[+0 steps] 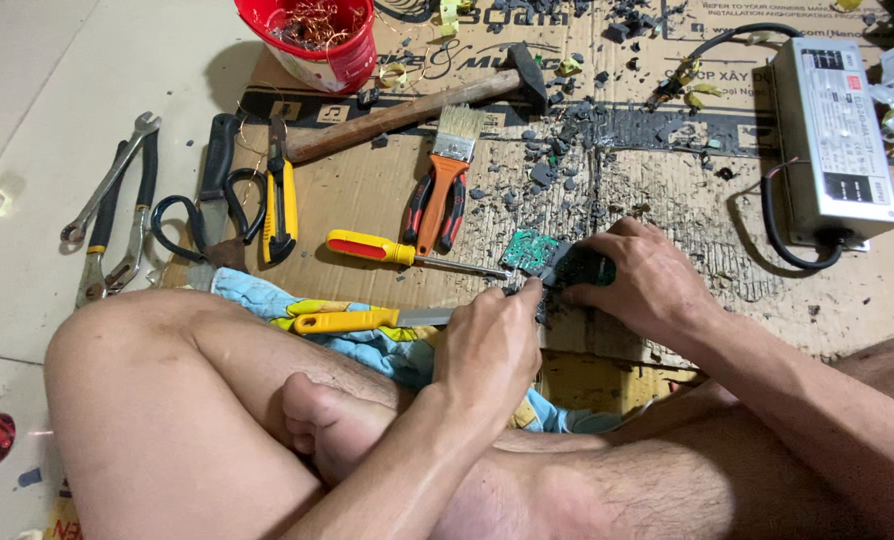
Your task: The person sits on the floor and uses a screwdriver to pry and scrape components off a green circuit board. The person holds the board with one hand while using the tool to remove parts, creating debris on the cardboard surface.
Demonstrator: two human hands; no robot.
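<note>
Both hands work on a small green circuit board (533,250) near the front edge of the brown cardboard sheet (367,190).

The right hand (639,272) presses the board down, fingers closed over it; the left hand (489,345) pinches at its near edge beside a yellow-handled screwdriver (407,254).

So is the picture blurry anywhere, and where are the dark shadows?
Head view: mostly sharp, tools crisp on the cardboard; the left hand and right hand look slightly soft over the green circuit board. Shadows fall beside the red bucket and under the legs. Mild glare on the grey metal box.
</note>
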